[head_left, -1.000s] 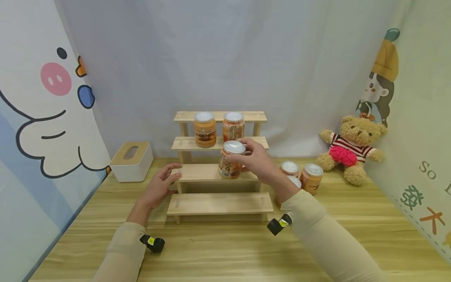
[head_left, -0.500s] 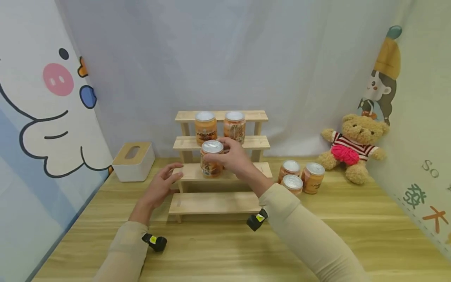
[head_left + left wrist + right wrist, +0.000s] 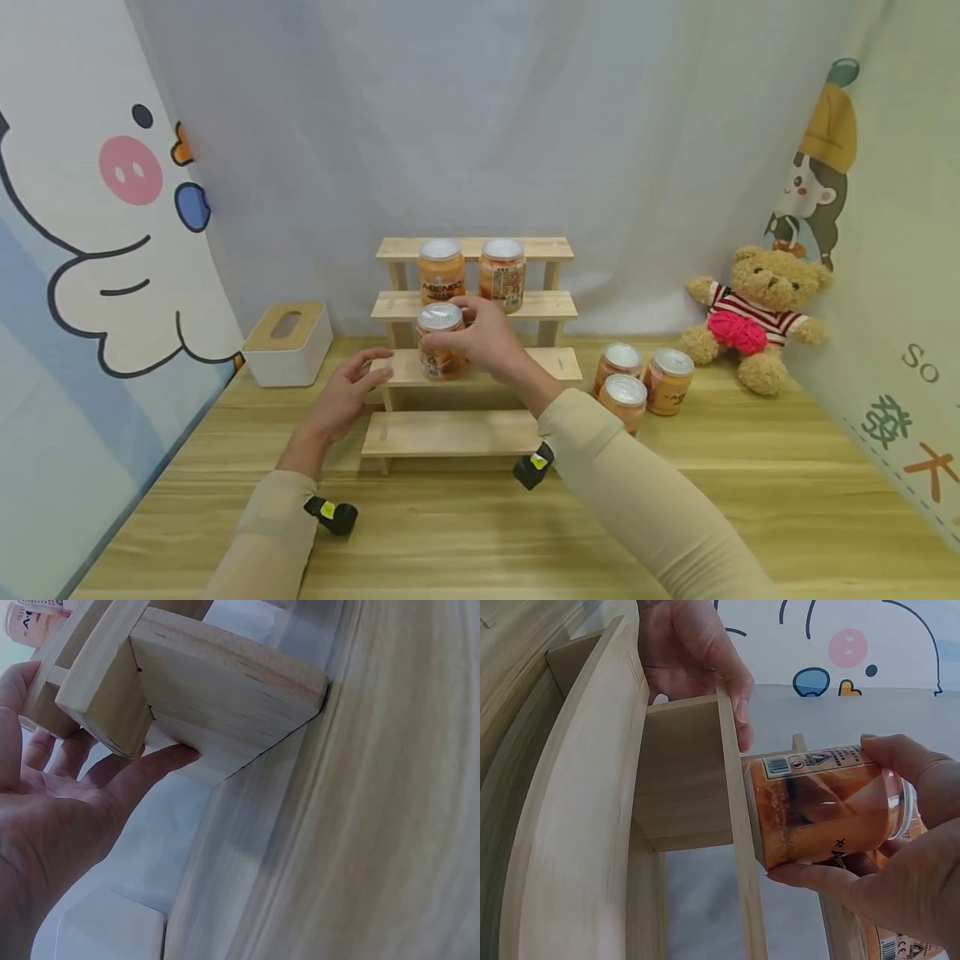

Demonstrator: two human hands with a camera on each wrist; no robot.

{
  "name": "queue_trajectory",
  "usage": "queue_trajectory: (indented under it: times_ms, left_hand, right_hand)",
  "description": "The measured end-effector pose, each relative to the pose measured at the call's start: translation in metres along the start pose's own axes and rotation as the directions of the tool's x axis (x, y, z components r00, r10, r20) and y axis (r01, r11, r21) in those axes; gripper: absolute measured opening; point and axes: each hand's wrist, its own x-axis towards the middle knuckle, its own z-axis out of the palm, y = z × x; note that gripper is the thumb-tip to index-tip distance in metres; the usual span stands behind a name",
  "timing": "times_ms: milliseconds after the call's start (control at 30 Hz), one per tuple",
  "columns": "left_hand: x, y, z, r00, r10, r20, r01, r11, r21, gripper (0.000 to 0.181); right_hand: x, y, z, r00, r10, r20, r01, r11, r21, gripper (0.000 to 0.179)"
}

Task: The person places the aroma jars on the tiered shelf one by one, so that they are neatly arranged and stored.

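A stepped wooden rack (image 3: 450, 433) stands on the table. My right hand (image 3: 487, 342) grips an orange can with a silver lid (image 3: 440, 346), thumb on one side and fingers on the other. The can is upright at the left part of the rack's second tier from the bottom. In the right wrist view the base of the held can (image 3: 810, 806) is right at that board. My left hand (image 3: 341, 398) holds the left end of the same tier. In the left wrist view its fingers reach beneath the board (image 3: 112, 697), one fingertip at the upright panel (image 3: 217, 690).
Two similar cans, a left one (image 3: 441, 273) and a right one (image 3: 502, 275), stand one tier higher. Several more, including a front can (image 3: 624, 404), stand right of the rack. A tissue box (image 3: 288, 346) is at left, a teddy bear (image 3: 761, 317) at right.
My right hand has carried the can leftward along the second tier, from its right-middle to its left part. The left hand stays at the rack's end.
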Motion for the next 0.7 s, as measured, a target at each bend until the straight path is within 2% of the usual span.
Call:
queue_trajectory:
  times_ms: [267,700]
  left_hand:
    - [-0.0006,0.001,0.0004,1.0,-0.012,-0.011,0.012,1.0,0.02,0.05]
    - [-0.0005,0.0008,-0.0001,1.0,-0.008,-0.005,0.008,1.0,0.004,0.05]
  right_hand:
    - [0.002,0.0003,0.0031,0.998,0.036,-0.051,-0.037,0.999,-0.027,0.059]
    - [0.0052,0.0009,0.0095,0.995,0.033,-0.091,-0.035,0.999,-0.022,0.062]
